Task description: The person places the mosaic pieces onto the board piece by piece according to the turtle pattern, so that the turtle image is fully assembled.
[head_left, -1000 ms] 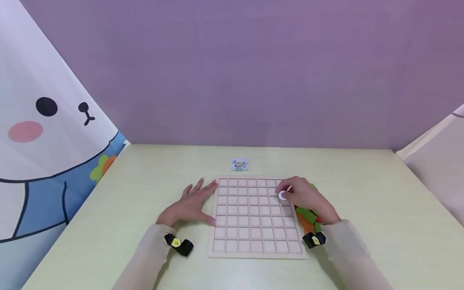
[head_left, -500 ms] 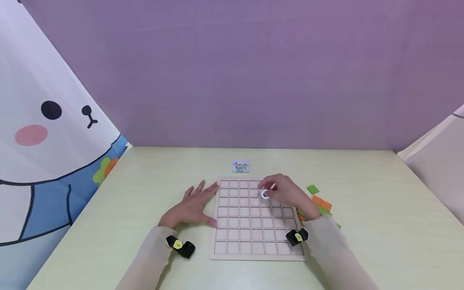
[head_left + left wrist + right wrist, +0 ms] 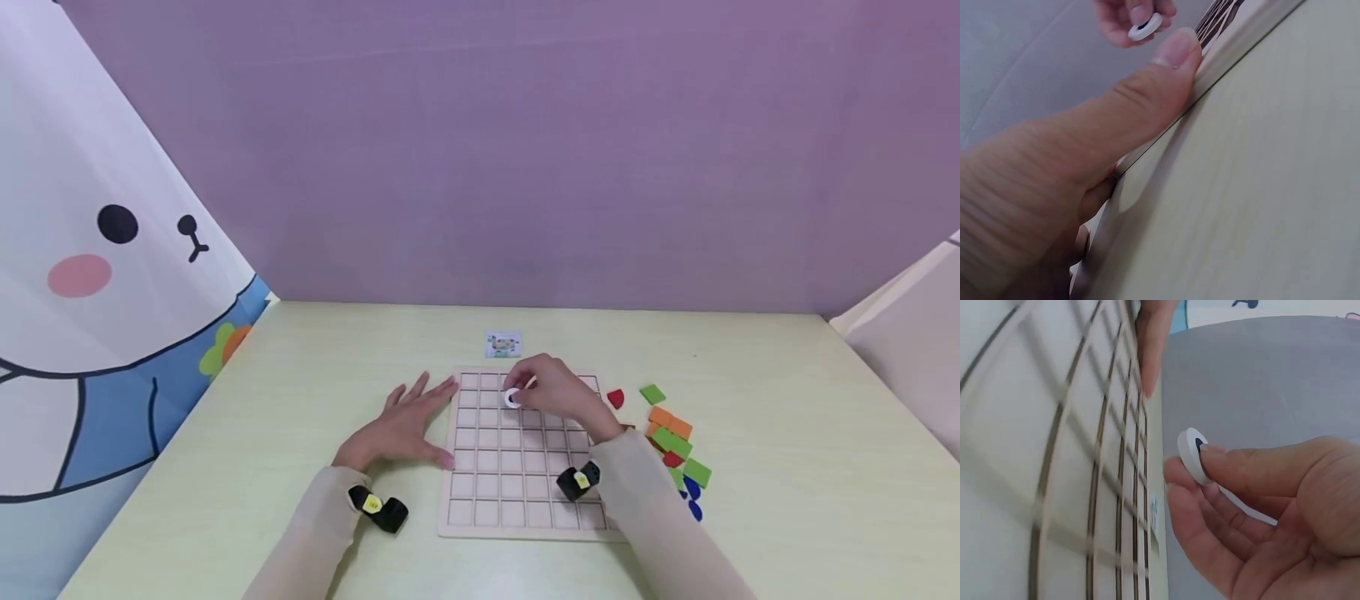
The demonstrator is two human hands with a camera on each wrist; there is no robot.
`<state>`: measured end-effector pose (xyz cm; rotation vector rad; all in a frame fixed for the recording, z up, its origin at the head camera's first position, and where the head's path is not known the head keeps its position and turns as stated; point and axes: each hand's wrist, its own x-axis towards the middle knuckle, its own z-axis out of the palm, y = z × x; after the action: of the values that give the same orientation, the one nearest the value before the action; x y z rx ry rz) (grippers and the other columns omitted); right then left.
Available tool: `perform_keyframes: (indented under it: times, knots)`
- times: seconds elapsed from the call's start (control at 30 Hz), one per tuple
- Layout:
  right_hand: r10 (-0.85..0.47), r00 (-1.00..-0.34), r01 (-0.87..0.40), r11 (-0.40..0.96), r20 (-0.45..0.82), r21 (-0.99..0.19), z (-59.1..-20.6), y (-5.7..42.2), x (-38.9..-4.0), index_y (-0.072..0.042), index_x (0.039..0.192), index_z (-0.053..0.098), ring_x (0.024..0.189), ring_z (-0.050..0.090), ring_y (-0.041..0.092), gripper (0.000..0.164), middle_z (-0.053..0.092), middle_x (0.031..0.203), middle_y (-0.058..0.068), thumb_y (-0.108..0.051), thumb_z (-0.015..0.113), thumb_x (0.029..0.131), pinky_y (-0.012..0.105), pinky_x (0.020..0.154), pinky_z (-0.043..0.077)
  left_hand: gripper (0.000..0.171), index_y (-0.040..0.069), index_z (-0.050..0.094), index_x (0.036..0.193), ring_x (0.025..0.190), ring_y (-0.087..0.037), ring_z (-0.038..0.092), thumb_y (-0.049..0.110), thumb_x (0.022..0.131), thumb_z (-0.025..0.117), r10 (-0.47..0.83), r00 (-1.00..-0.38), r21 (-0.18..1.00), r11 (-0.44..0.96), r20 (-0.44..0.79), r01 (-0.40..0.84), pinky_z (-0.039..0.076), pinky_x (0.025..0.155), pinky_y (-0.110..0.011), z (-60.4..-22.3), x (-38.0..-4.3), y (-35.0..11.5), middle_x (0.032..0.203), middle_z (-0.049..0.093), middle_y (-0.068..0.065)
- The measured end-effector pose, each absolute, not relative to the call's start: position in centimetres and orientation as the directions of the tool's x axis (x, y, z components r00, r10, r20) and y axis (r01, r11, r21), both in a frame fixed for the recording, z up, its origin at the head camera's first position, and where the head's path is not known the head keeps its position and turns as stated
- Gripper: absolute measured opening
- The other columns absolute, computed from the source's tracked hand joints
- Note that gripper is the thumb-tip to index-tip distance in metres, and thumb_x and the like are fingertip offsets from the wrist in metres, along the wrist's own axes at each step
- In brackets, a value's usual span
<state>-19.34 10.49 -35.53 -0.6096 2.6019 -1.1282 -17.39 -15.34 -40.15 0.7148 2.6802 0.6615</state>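
My right hand [image 3: 553, 390] pinches a small white disc [image 3: 1190, 457] with a dark spot in its middle between thumb and fingers. In the right wrist view the disc is tilted on edge, held above the wooden grid board [image 3: 487, 486]. That board is pale, with square cells divided by thin raised strips. With fingers spread, my left hand [image 3: 401, 429] rests along its left edge; in the left wrist view the thumb [image 3: 1175, 50] lies against the board's side.
Right of the board lie loose coloured pieces: green tiles [image 3: 653, 393], orange tiles [image 3: 678, 427], red pieces [image 3: 615, 398] and blue pieces [image 3: 692, 487]. A small printed card [image 3: 502, 343] lies behind the board. A purple backdrop [image 3: 525, 167] rises at the table's far edge.
My right hand has carried the white disc leftward over the board, from its right side to nearer the upper middle. More coloured pieces have come into sight. The left hand stays at the board's edge.
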Motion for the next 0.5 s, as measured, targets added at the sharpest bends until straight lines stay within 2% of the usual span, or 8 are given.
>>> perform_keyframes:
  times: [0.17,0.5]
  knots:
    - [-0.431,-0.897,-0.209,0.601,-0.093,-0.772,-35.5,8.6,-19.8,-0.003,0.091,0.069,0.068,0.058,0.012,0.008,0.064,0.082,0.006,-0.003,0.069,0.084,0.023,0.060,0.052,0.115,0.017,0.019,0.153,0.148,-0.034,-0.005,0.061,0.065,0.077,0.535,-0.831,0.499,0.767,-0.151,0.403,-0.004,0.116,-0.060,-40.1,-17.4,-15.3,0.160,0.014,0.000]
    - [-0.362,-0.925,-0.135,0.598,-0.116,-0.790,-36.2,6.2,-20.6,-0.004,0.088,0.071,0.068,0.057,0.012,0.005,0.066,0.078,0.004,-0.005,0.070,0.083,0.021,0.061,0.048,0.113,0.016,0.019,0.153,0.148,-0.034,-0.005,0.060,0.066,0.076,0.542,-0.827,0.494,0.765,-0.146,0.414,-0.004,0.116,-0.060,-40.0,-17.2,-15.1,0.160,0.015,0.000]
